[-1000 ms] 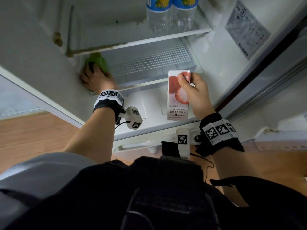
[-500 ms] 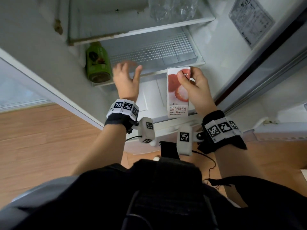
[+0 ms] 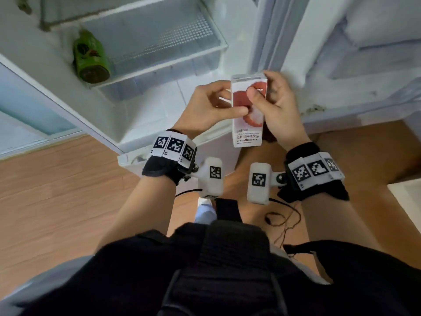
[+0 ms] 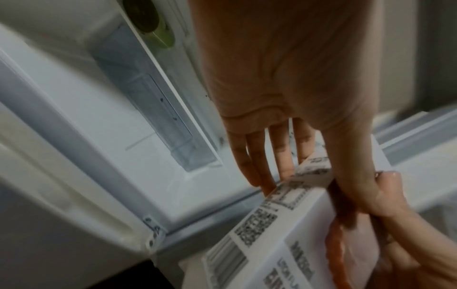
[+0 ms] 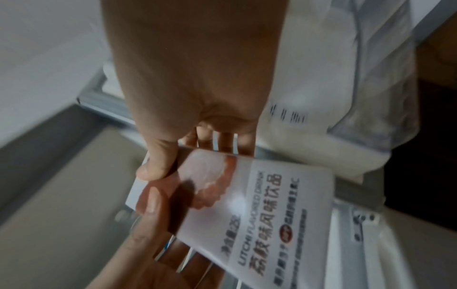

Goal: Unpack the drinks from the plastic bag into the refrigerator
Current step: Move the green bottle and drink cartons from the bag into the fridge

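Note:
A white litchi drink carton [image 3: 247, 133] with a red fruit picture is held upright in front of the open refrigerator's lower edge. My left hand [image 3: 233, 100] pinches its left side, thumb across the front and fingers behind, as the left wrist view shows on the carton [image 4: 272, 244]. My right hand [image 3: 262, 87] grips the carton's upper right, thumb on the front; the right wrist view shows both thumbs on the carton [image 5: 259, 205]. A green bottle [image 3: 91, 58] lies on its side at the left end of a shelf, its base [image 4: 148, 21] facing me. No plastic bag is in view.
A clear drawer [image 3: 159, 42] fills the shelf beside the green bottle. The refrigerator door [image 3: 364, 53] stands open at the right. Wooden floor [image 3: 57, 190] lies below, with a thin cable [image 3: 284, 222] near my feet. A white edge [image 3: 407, 190] shows at the far right.
My left hand let go of the green bottle, left it on the shelf and came across to the carton. Both hands now hold the carton, drawn back from the shelves.

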`<state>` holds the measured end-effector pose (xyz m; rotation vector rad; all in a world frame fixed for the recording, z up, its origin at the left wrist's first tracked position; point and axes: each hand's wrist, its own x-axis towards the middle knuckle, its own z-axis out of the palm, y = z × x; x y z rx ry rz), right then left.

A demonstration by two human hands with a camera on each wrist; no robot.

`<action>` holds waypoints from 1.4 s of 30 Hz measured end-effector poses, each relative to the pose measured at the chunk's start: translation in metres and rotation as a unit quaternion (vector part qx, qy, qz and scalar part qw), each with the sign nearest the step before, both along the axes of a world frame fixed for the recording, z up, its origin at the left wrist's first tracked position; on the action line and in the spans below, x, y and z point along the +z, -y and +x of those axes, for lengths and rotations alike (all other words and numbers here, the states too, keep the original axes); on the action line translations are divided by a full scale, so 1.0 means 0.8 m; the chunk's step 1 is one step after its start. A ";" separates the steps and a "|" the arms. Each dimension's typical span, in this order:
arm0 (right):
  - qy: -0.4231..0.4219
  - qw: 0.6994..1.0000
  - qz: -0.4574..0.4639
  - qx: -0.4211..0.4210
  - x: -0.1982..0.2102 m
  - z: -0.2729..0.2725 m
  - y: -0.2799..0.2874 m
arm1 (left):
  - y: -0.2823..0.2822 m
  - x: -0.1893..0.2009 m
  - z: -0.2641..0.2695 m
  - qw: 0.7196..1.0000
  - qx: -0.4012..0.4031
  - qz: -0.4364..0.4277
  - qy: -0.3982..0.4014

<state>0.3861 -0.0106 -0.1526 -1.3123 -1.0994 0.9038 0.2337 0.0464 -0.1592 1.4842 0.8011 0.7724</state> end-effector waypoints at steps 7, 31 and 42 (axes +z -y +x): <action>0.044 0.998 -0.007 -0.050 0.004 0.071 0.103 | 0.068 0.008 0.094 0.996 -0.065 0.041 -0.048; -0.074 0.866 -0.099 -0.484 -0.072 0.298 0.289 | 0.123 -0.049 0.426 0.956 0.066 0.284 0.017; -0.035 0.906 -0.128 -0.402 -0.072 0.408 0.254 | 0.109 -0.052 0.513 0.949 0.133 0.287 -0.004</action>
